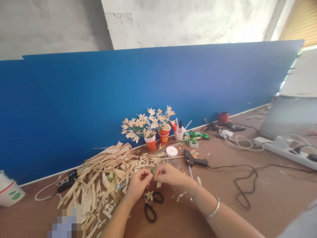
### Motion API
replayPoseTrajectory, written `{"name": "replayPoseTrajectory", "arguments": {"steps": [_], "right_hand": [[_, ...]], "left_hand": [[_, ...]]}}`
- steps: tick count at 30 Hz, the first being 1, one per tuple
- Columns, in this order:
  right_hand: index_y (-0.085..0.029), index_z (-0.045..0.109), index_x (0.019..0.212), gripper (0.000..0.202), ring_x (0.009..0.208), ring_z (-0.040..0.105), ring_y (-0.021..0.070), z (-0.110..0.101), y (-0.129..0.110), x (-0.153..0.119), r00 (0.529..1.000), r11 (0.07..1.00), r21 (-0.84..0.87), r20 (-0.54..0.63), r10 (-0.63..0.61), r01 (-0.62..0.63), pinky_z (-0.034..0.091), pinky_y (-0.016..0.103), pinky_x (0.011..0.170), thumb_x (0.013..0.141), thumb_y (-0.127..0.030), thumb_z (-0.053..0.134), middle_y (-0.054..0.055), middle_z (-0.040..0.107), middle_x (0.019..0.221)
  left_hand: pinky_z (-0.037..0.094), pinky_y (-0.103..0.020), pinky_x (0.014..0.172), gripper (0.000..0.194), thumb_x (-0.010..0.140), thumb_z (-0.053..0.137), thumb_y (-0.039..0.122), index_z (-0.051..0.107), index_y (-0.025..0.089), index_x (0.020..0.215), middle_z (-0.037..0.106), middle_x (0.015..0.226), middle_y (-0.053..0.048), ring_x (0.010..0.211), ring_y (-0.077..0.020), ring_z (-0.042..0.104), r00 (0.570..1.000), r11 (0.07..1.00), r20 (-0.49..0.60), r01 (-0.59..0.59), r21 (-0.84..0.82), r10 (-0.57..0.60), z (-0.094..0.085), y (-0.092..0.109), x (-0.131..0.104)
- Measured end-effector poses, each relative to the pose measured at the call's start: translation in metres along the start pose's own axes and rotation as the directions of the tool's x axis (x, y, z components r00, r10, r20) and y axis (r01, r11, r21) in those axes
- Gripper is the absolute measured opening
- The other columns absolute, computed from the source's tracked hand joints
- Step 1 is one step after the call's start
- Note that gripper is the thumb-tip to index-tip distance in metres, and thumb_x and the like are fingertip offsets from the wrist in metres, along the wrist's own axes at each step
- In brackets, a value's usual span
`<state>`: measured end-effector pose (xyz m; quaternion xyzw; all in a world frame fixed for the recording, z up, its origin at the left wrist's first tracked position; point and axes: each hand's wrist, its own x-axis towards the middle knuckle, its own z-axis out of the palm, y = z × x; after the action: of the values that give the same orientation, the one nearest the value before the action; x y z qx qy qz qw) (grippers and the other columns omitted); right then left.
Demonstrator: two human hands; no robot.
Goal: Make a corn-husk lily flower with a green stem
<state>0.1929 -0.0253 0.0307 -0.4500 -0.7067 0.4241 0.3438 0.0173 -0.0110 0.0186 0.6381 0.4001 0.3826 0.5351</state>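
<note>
Green piece [153,170] sits between our two hands, low in the middle of the view, above the table [218,205]. Our left hand [139,184] has thumb and forefinger pinched on one side of it; our right hand [166,173] pinches it from the other side. We can't tell what else is inside the fingers. A pale flower [158,185] shows just under the right fingertips; we can't tell if it's joined to the green piece.

Right below our hands we have scissors [148,205] with black handles, another small pale flower [149,195] against them. Left of our left hand: a wide messy heap of dry strips [95,188], running back toward the blue partition [158,79]. Behind our right hand: a white roll [171,151], then a black glue gun [191,159] lying on its side, its cord [228,168] trailing right.

Further back, near the partition, two red paper cups [151,144] hold bunches of pale flowers [138,124]. Beside them, a white cup [178,136] with pens, then green ribbon [196,135] and a tape roll [193,144]. Far right, a white power strip [287,152]; far left, a white tub [11,193] with green spots. We wear a bangle [215,209] on the right forearm.
</note>
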Motion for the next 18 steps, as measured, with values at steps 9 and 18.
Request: {"name": "replayPoseTrajectory", "arguments": {"steps": [9, 18], "right_hand": [[-0.018, 0.062, 0.06, 0.015, 0.079, 0.057, 0.0156, 0.013, 0.003, 0.003, 0.904, 0.909, -0.371, -0.295, -0.308, 0.189, 0.04, 0.027, 0.075, 0.065, -0.004, 0.059, 0.001, 0.065, 0.079], [-0.018, 0.061, 0.067, 0.011, 0.085, 0.053, 0.0178, 0.014, -0.006, -0.002, 0.844, 0.745, -0.639, -0.28, -0.457, 0.191, 0.033, 0.032, 0.076, 0.071, -0.008, 0.061, 0.002, 0.064, 0.082]], "left_hand": [[0.04, -0.02, 0.046, 0.021, 0.065, 0.069, 0.034, 0.062, 0.015, 0.072, 0.054, 0.047, 0.005, 0.043, -0.0094, 0.049, 0.997, 0.998, -0.057, 0.061, -0.014, -0.061, -0.004, -0.01, 0.007], [0.038, -0.019, 0.041, 0.027, 0.066, 0.069, 0.04, 0.062, 0.014, 0.072, 0.059, 0.046, 0.002, 0.039, -0.0101, 0.052, 0.994, 0.993, -0.072, 0.076, -0.087, -0.082, -0.006, -0.018, 0.013]]}}
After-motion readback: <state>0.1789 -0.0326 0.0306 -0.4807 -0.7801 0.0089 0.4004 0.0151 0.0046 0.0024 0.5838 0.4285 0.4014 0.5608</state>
